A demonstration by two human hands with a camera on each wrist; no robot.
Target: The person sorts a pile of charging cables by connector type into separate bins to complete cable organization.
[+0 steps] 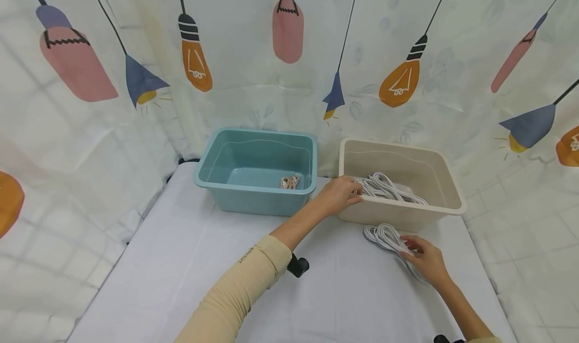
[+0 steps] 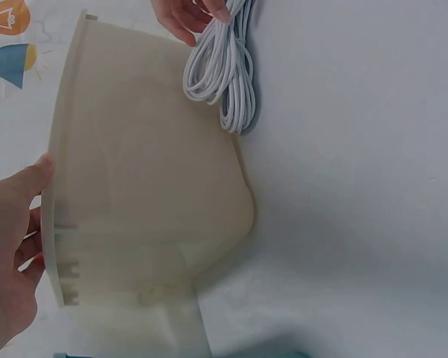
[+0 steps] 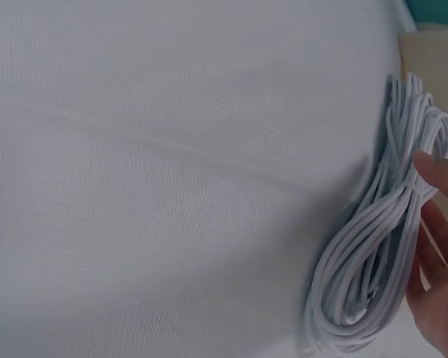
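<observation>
My left hand (image 1: 340, 195) is at the front left corner of the beige bin (image 1: 398, 213). In the left wrist view its thumb lies on the rim and the fingers go over to the inner side, gripping the edge. Several coiled white cables (image 1: 384, 186) lie inside that bin. In front of the bin, my right hand (image 1: 424, 258) holds another coiled bundle of white cable (image 1: 388, 237) at its tied middle. The right wrist view shows the thumb on top of the bundle (image 3: 366, 253) and the fingers curled along its side, close over the white tablecloth.
To the left of the beige bin stands a blue-green bin (image 1: 253, 197) with small, light-coloured bundled cables (image 1: 289, 182) inside. A white cloth (image 1: 181, 262) covers the table. A printed curtain (image 1: 244, 107) hangs behind and at both sides.
</observation>
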